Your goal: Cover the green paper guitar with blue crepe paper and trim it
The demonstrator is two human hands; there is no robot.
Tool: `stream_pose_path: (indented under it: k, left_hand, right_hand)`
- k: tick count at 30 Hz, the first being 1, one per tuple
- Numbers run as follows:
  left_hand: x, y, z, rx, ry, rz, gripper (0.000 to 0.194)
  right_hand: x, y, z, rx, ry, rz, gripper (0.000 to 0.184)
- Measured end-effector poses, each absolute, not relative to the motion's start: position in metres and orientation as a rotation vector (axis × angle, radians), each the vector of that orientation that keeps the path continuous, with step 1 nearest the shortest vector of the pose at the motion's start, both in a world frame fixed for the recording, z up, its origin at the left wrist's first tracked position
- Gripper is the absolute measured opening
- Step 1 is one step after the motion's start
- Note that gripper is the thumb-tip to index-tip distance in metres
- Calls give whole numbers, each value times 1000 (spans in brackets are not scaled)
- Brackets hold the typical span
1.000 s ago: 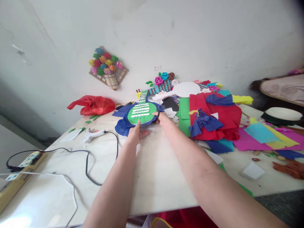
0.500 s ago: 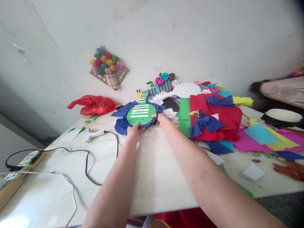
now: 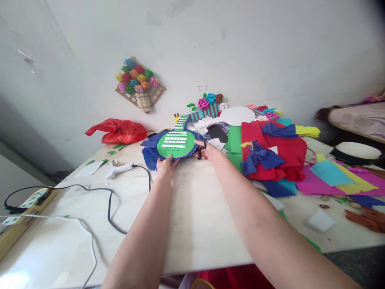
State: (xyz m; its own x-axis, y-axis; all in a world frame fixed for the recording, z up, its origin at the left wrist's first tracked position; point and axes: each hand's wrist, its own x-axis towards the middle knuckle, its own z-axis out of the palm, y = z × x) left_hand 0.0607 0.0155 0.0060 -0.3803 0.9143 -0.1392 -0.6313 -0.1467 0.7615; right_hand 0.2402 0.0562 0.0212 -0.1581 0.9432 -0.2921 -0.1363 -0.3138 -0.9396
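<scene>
A green paper guitar (image 3: 177, 151) with white strips across it lies on blue crepe paper (image 3: 149, 157) that sticks out around its rounded body. My left hand (image 3: 166, 165) grips the near edge of the guitar, thumb on top and fingers underneath. At the right side of the body, my right hand (image 3: 207, 151) is closed on black-handled scissors (image 3: 199, 152). The scissor blades point away from me and hardly show. Whether they touch the blue paper I cannot tell.
Left of the guitar lie a white glue gun (image 3: 119, 170) with a black cord and a red plastic bag (image 3: 124, 131). Red crepe paper (image 3: 255, 132), green sheets and a white guitar-shaped cutout (image 3: 239, 115) are on the right. A power strip (image 3: 27, 208) lies along the left edge.
The guitar and both hands have shifted slightly left and nearer. My right hand has drawn a little away from the guitar's edge, with the scissors' handles showing more apart.
</scene>
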Motion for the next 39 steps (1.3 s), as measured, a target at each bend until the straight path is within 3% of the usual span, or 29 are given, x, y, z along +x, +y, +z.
stream_pose_path:
  k: [15,27,39]
  left_hand:
    - [36,23,-2,576,875,1932,36]
    - [37,24,-5,604,839,1925,32]
    - [39,22,-7,624,861,1895,35]
  right_hand:
    - [270,56,22,-1091,-1282,1907,51]
    - [247,62,5,-1041,-1363,1592,50]
    - [242,66,-3,-1017,-1351,1504,53]
